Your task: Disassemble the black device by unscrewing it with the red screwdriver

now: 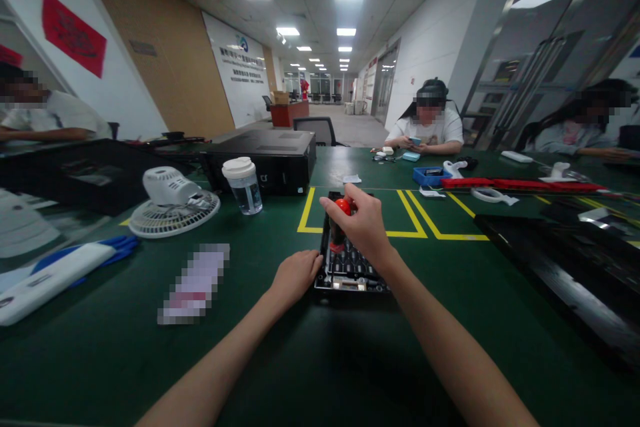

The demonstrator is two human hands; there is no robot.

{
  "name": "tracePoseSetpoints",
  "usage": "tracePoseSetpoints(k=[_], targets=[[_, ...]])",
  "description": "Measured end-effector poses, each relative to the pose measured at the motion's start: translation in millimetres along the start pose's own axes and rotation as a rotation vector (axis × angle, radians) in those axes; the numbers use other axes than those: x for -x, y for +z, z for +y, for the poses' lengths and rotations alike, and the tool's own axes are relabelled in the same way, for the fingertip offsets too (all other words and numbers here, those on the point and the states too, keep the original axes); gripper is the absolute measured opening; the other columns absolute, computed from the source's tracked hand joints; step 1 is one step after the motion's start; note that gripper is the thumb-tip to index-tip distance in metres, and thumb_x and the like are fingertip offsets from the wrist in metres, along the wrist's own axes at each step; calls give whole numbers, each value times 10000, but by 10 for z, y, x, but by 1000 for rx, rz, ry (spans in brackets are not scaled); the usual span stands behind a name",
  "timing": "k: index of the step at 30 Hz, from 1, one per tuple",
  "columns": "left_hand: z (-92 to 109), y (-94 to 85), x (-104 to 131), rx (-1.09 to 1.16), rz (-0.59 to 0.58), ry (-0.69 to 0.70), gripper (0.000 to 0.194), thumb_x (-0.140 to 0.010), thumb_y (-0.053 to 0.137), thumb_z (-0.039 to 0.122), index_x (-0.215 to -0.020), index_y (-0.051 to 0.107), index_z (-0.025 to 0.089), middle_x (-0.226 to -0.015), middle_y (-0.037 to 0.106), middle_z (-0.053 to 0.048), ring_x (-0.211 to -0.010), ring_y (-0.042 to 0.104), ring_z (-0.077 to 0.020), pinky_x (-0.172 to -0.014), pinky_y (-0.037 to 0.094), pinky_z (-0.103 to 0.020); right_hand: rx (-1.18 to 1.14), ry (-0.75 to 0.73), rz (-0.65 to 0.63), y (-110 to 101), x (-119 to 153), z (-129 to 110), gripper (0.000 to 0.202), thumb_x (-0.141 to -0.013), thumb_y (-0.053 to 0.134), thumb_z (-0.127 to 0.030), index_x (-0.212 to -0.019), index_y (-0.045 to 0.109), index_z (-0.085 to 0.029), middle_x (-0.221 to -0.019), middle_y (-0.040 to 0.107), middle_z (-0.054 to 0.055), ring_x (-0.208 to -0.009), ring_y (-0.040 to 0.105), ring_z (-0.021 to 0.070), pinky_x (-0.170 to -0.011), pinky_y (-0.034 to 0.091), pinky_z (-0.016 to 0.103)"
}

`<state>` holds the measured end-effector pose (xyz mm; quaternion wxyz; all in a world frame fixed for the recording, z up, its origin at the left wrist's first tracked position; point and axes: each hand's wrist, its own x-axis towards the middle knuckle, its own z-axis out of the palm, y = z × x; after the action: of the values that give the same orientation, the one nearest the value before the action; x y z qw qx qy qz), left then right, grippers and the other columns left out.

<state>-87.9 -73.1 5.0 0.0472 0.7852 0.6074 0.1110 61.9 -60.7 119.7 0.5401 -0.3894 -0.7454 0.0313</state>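
Observation:
A black rectangular casing [350,285] with rows of dark, key-like blocks and metal parts at its near end lies in front of me on the green table. My right hand [365,217] is closed around a screwdriver [343,205] with a red and black handle. It stands roughly upright over the casing's left part; its tip is hidden. At the casing's left edge, my left hand [299,273] is closed, its fingertips gripping the side. Part of the casing's far end is covered by my right hand.
Left are a white fan [170,203], a lidded cup [243,185], a pixelated flat item [195,285] and a black computer case [260,160]. Right are a large black panel [565,280], a blue tray [431,177] and a tape roll [487,195]. Other people sit around the table.

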Motion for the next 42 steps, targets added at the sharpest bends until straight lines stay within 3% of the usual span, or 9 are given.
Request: tracePoseSetpoints(k=[12, 23, 28, 35, 38, 42], targets=[[-24, 37, -1, -10, 13, 14, 402, -910, 224, 402, -947, 579, 218, -922, 646, -58, -860, 594, -174, -704, 413, -263, 31, 36, 70, 31, 27, -49, 402, -786, 540, -387, -577, 258, -190, -535, 261, -68, -495, 265, 72, -516, 227, 227], [24, -35, 8, 7, -23, -17, 402, -910, 231, 396, -950, 583, 206, -941, 642, -63, -892, 586, -168, -738, 407, -254, 79, 48, 112, 56, 33, -20, 385, -791, 527, -365, -584, 249, -198, -549, 272, -63, -505, 268, 85, -530, 223, 243], [25, -39, 12, 10, -16, -9, 402, -910, 232, 399, -926, 587, 211, -932, 647, -60, -869, 593, -172, -719, 413, -261, 49, 52, 147, 85, 48, 4, 289, -782, 504, -272, -599, 291, -202, -602, 346, -39, -575, 343, 111, -576, 269, 250], [11, -39, 18, 9, -9, 7, 412, -912, 224, 395, -922, 590, 207, -937, 647, -69, -872, 593, -172, -734, 414, -264, -27, 64, 103, 115, 60, 81, 150, -794, 425, -184, -644, 432, -185, -668, 498, 7, -669, 466, 141, -680, 359, 282], [8, -39, 21, 5, -5, 10, 411, -913, 222, 393, -924, 587, 204, -938, 645, -70, -870, 592, -170, -731, 414, -261, -161, 112, 58, 122, 53, 104, 160, -820, 415, -209, -723, 535, -168, -755, 561, 35, -730, 521, 150, -720, 407, 301], [7, -37, 24, 8, -2, 9, 407, -914, 223, 386, -921, 584, 197, -932, 642, -70, -876, 589, -165, -741, 411, -256, -632, 238, -99, 127, 24, 109, 187, -830, 465, -312, -815, 586, -170, -949, 593, 60, -816, 579, 147, -684, 491, 283]])
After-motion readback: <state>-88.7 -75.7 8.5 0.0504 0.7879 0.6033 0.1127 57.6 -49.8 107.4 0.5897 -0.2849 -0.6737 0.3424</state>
